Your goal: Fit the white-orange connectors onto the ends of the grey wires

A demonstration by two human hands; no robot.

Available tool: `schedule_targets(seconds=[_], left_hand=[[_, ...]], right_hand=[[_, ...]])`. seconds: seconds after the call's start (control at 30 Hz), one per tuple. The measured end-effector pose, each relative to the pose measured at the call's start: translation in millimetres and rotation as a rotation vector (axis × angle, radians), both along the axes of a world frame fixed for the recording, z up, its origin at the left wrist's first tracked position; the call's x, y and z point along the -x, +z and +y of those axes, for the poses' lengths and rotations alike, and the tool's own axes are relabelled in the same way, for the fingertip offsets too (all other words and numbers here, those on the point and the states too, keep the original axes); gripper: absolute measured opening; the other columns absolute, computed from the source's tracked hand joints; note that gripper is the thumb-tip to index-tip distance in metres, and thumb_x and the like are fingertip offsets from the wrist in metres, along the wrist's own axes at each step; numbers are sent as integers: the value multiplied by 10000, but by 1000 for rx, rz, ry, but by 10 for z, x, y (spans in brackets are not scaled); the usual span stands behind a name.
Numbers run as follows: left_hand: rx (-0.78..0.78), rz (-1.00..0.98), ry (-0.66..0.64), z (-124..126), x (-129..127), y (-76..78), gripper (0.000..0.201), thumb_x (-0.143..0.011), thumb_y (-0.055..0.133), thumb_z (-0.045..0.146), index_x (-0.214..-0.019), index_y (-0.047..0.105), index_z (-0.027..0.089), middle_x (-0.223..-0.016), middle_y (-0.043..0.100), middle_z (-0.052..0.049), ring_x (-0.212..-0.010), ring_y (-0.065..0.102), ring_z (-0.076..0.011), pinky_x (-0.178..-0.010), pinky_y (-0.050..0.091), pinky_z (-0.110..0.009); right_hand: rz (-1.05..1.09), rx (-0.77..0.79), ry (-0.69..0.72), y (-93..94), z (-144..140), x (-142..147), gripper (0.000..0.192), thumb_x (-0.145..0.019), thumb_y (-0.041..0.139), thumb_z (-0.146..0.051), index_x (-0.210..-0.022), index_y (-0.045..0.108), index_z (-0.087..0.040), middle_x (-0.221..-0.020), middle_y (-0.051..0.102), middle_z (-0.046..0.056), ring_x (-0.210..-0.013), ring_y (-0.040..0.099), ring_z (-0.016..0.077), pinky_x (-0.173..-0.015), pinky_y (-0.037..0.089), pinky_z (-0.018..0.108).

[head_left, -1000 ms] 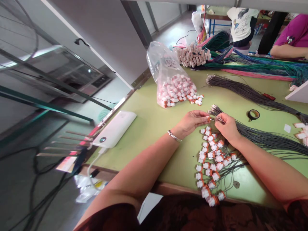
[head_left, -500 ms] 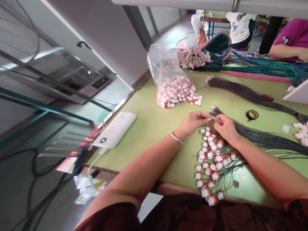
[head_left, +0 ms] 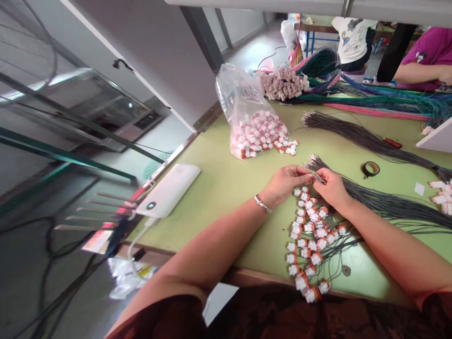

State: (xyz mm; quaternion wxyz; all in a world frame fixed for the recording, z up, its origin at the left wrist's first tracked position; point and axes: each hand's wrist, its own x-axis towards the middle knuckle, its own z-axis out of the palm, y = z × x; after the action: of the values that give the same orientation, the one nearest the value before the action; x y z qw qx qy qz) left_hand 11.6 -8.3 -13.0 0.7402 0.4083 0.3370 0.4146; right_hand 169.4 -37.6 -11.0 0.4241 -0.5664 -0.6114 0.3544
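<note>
My left hand point(head_left: 286, 182) pinches a small white-and-orange connector point(head_left: 311, 179), mostly covered by the fingertips. Close against it, my right hand point(head_left: 329, 187) is closed on several dark wires with metal terminal ends point(head_left: 319, 178). The fingertips of both hands nearly meet. Below them lies a cluster of white-and-orange connectors point(head_left: 312, 245) joined to dark wires, some of it hanging over the front table edge. Just behind my right hand rests a bundle of dark wires point(head_left: 381, 197), its terminal ends bunched at the left.
A clear plastic bag point(head_left: 259, 127) of connectors stands behind the hands, some spilling out. A second dark wire bundle point(head_left: 356, 136), a roll of black tape point(head_left: 370, 169) and a white power bank point(head_left: 169, 190) lie on the green table point(head_left: 219, 179). A person in a purple sleeve point(head_left: 423, 54) sits opposite.
My left hand has shifted slightly to the right, bringing the connector closer to the wire ends in my right hand. My right hand has hardly moved.
</note>
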Motion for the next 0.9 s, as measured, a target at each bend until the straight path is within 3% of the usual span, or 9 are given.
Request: schedule_targets(seconds=[0.2, 0.57, 0.73, 0.83, 0.9], left_hand=[[-17, 6, -24, 9, 34, 21, 311, -576, 848, 268, -775, 676, 100, -731, 713, -38, -660, 654, -107, -707, 513, -252], [-26, 50, -39, 13, 2, 30, 303, -579, 838, 275, -765, 670, 104, -733, 706, -35, -669, 638, -108, -721, 504, -263], [-218, 413, -207, 51, 195, 203, 219, -638, 779, 252, -771, 688, 104, -696, 696, -48, -607, 596, -109, -603, 473, -239], [-392, 649, -338, 97, 309, 314, 155, -705, 709, 248, -791, 709, 119, -746, 712, -59, -669, 617, -139, -640, 485, -256], [-548, 817, -215, 197, 318, 354, 169, -760, 651, 264, -844, 715, 132, -810, 719, -70, -739, 630, -164, -723, 499, -295]], right_hand=[[74, 54, -14, 65, 6, -8, 96, -592, 527, -283, -613, 508, -192, -497, 446, -53, -468, 332, 83, -455, 260, 234], [36, 19, -13, -12, 20, -7, 90, -615, 548, -277, -620, 517, -193, -506, 474, -48, -477, 361, 91, -468, 289, 239], [156, 16, -61, 79, -3, -34, 157, -700, 592, -344, -671, 580, -190, -559, 540, -24, -533, 464, 121, -529, 365, 253], [192, 39, -86, 121, -18, -33, 213, -723, 615, -397, -712, 635, -186, -553, 545, -21, -536, 466, 126, -548, 377, 265], [200, 62, -63, 121, -21, -28, 215, -711, 632, -398, -719, 653, -185, -513, 503, -37, -507, 428, 119, -531, 357, 267]])
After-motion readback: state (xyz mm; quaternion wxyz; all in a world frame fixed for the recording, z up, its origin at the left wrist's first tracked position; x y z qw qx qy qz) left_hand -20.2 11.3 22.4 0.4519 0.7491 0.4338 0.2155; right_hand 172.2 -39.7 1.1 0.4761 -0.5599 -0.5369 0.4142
